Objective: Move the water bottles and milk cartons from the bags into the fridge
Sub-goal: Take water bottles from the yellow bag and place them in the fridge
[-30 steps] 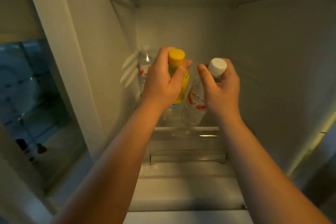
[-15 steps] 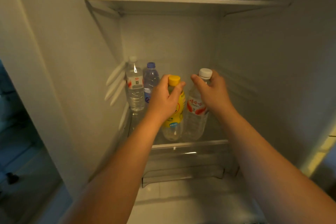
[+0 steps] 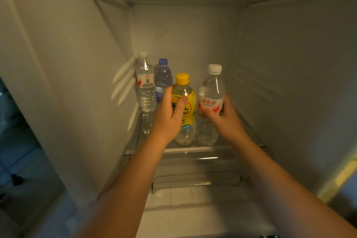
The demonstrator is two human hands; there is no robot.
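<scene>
Yellow-capped bottle (image 3: 189, 107) and white-capped bottle (image 3: 212, 88) upright, gripped.

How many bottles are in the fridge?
4. Two stand at the back left: a tall clear bottle and a blue-capped bottle. In front, the left hand holds the yellow-capped bottle and the right hand holds the red-labelled bottle. None seems hidden.

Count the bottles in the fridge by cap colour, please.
White cap: 2, the back bottle and the front bottle
Blue-cap bottle: 1
Yellow-cap bottle: 1
Total: 4
</scene>
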